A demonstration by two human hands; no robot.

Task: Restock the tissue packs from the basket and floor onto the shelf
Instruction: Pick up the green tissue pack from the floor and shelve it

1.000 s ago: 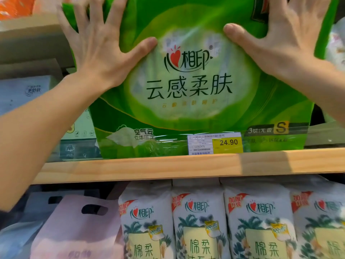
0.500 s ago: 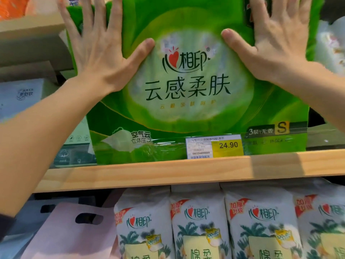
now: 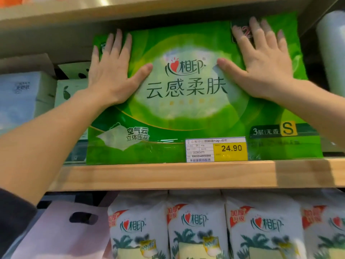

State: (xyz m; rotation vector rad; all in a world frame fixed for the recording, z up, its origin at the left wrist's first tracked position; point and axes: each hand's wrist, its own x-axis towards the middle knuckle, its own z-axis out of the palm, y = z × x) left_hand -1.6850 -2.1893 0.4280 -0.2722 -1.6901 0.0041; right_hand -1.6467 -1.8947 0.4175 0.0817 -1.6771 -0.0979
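Since the earlier frames the green tissue pack [image 3: 186,101] sits deeper and lower in view, its whole top edge now showing beneath the upper shelf board [image 3: 130,14], and both hands have slid toward its upper corners.

Standing upright on the wooden shelf [image 3: 186,175], the pack has its lower edge just behind the shelf's front lip. Its face reads 心相印 over 云感柔肤, with 空气云 立体压花 at lower left and 3层 无香 beside a yellow S at lower right. Only a narrow gap separates its top from the board above; to its right a dark gap opens before a white roll pack [image 3: 330,51], and to its left it stands just beside pale boxed tissues [image 3: 24,98].

On the level below, white tissue packs [image 3: 196,227] stand side by side, each printed 心相印 with a red corner tag, and a pink bag with a cut-out handle [image 3: 61,232] lies to their left.

Flat against the pack's upper left is the left hand [image 3: 110,71], fingers [image 3: 115,45] spread apart and thumb angled inward. Mirrored at upper right, the right hand [image 3: 261,64] also presses with spread fingers, gripping nothing.

A price label [image 3: 216,149] at the pack's lower front reads 24.90 on yellow, with 00060475 and 6903244956666.
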